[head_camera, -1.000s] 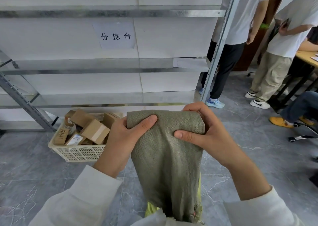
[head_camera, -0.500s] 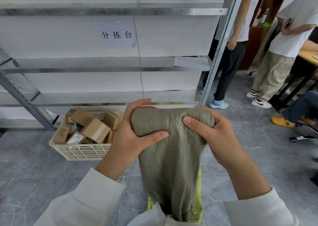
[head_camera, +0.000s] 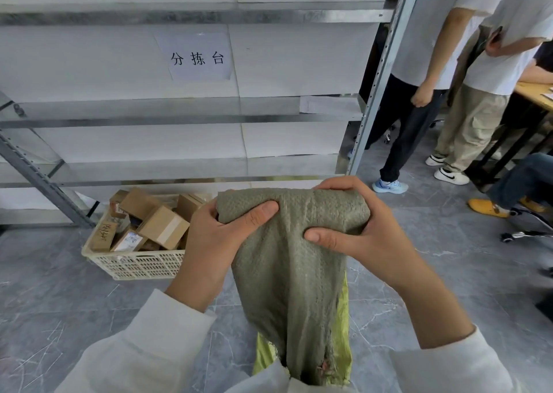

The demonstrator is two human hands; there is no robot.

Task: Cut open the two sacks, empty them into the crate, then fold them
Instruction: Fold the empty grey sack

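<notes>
Sack held for folding. Nearest the camera, the frayed lower end of the grey sack [head_camera: 287, 273] hung between the two pale sleeves [head_camera: 149, 347], with a yellow sack [head_camera: 342, 341] showing behind it at that end; how the yellow one was held could not be told. The grey sack's long axis ran from there up and away to a rounded, doubled-over top edge, so nearly all its free length lay below the grip and toward the body. The left hand [head_camera: 215, 243] gripped the left corner of that edge, thumb pressed across the front and fingers curled behind. The right hand [head_camera: 359, 237] gripped the right corner likewise, thumb pointing inward. The hands stood level and near each other, neither plainly nearer the hanging length. The cloth was a coarse, limp weave, slack and apparently empty, creased between the thumbs. Judged from this, emptying was done and folding under way; the next fold would probably call for bringing the hanging length up to the held edge. Beyond, on the left hand's side, the crate [head_camera: 134, 265] stood on the floor [head_camera: 449, 273] at the foot of the rack [head_camera: 381, 78], heaped with boxes [head_camera: 163, 228]. Bystanders [head_camera: 425, 48] stood past the rack's right post.
</notes>
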